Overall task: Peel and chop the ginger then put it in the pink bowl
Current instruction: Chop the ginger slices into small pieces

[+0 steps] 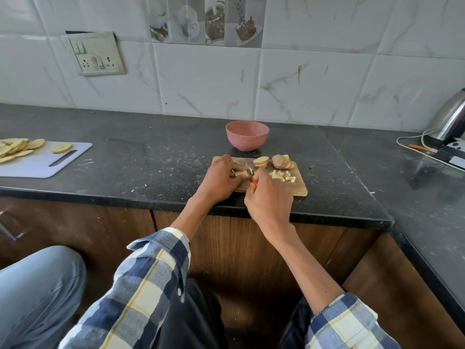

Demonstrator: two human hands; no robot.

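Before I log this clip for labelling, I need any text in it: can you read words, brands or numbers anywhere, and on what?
None can be read.
Grey wall switch plate: no legible marking.
Printed picture tiles: cups and beans, no words.
Black base beside steel kettle: pale marks, too small to read.

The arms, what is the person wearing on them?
Both arms wear a checked shirt in navy, grey and cream with thin yellow lines. The left sleeve and right sleeve are pushed up near the elbows. The left hand and right hand are bare, without gloves.
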